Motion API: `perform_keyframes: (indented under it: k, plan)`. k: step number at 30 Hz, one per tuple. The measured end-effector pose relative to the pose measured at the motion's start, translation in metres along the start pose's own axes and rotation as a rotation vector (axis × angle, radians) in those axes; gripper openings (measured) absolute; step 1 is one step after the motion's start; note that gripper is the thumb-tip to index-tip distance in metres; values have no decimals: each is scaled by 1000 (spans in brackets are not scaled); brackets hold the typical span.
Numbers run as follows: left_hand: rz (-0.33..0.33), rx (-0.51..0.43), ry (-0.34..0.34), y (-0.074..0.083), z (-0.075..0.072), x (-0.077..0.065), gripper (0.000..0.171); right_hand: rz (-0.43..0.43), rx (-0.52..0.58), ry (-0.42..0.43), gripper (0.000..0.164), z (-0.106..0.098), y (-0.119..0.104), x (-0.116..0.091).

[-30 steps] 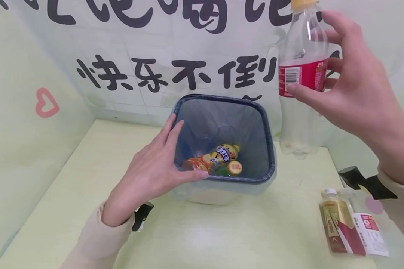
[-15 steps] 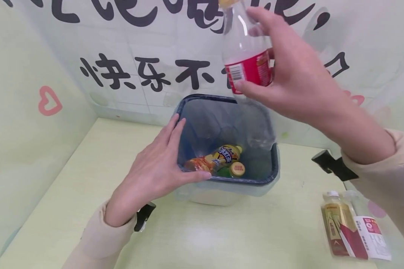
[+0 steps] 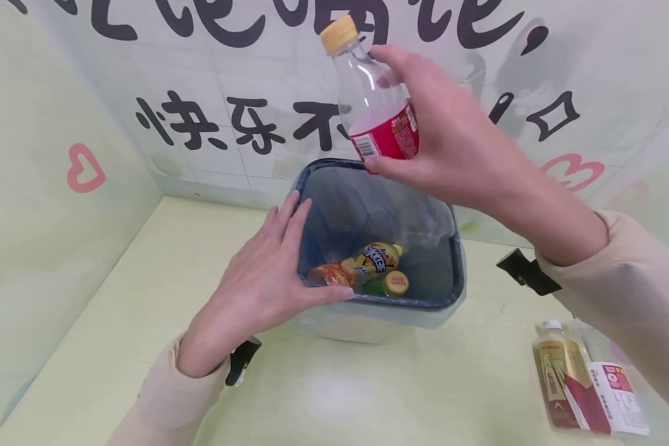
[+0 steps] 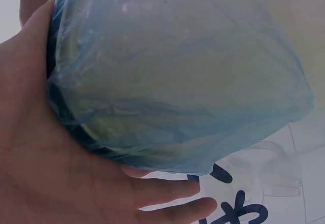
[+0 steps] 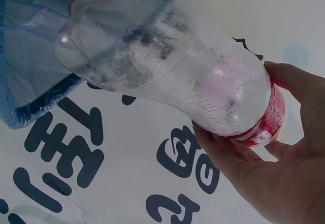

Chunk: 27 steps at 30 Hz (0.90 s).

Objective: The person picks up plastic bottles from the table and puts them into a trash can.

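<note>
My right hand grips a clear plastic bottle around its red label, thumb on one side and fingers on the other. The bottle has a yellow cap and tilts, base toward the bin. In the right wrist view its ribbed lower part overlaps the bin's rim. My left hand rests at the left side of a bin lined with a translucent blue bag, its fingers straight and its thumb along the front rim. Inside lie a yellow-and-orange drink bottle and a bottle with a cream cap.
Right of the bin, a gold-and-red bottle lies on the pale table beside another bottle with a white-and-red label. Behind the bin stands a wall with large black lettering.
My right hand has carried the bottle leftward from the bin's right side to over the bin, tilting it as it went. The left hand stays at the rim.
</note>
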<state>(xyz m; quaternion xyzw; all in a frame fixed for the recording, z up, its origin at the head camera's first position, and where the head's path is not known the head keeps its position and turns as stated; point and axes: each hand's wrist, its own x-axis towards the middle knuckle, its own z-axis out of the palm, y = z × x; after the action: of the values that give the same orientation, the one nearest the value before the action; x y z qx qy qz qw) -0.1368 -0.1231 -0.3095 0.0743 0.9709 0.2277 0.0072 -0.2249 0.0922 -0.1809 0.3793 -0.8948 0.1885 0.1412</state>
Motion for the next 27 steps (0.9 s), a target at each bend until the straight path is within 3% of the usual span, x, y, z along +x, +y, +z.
perform_keyframes:
  k: [13,27]
  plan:
    - [5,-15,2,0,0,1,132,-8,46,-98,116,26,12,24]
    - [9,-13,15,0,0,0,132,26,45,-163,102,55,24,30]
